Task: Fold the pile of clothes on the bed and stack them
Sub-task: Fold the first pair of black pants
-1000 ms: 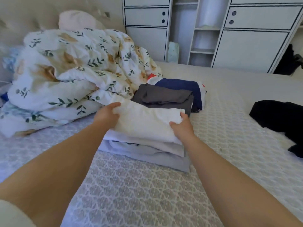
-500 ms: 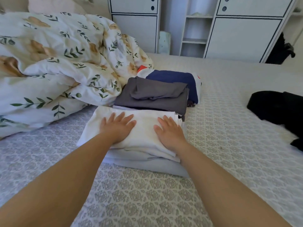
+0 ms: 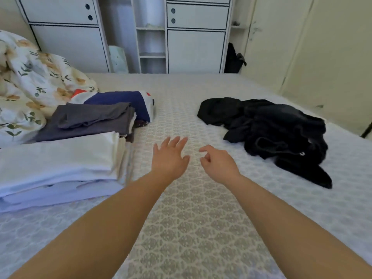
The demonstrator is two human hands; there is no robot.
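Both hands hovered over the patterned bed cover point(image 3: 193, 228), holding nothing: the left hand point(image 3: 169, 158) had its fingers spread and extended forward, while the right hand point(image 3: 218, 164) hung just beside it with fingers loosely curled, thumb and forefinger near each other but pinching nothing. Neither hand touched any garment.

To the left, near the left forearm, sat the stack of white folded clothes point(image 3: 58, 164), its layers squared off on top of pale blue-white pieces. Just behind it lay the grey folded garment point(image 3: 88, 121), touching the white stack, and behind that a navy folded item point(image 3: 122, 101) with red and white edges. On the right side of the bed, well apart from the stacks, the black unfolded clothing point(image 3: 275, 135) lay crumpled in a loose heap.

Farther left, a floral duvet point(image 3: 30, 87) was bunched against the stacks. Beyond the bed stood white cabinets point(image 3: 195, 43) with 2 round holes on each drawer front.
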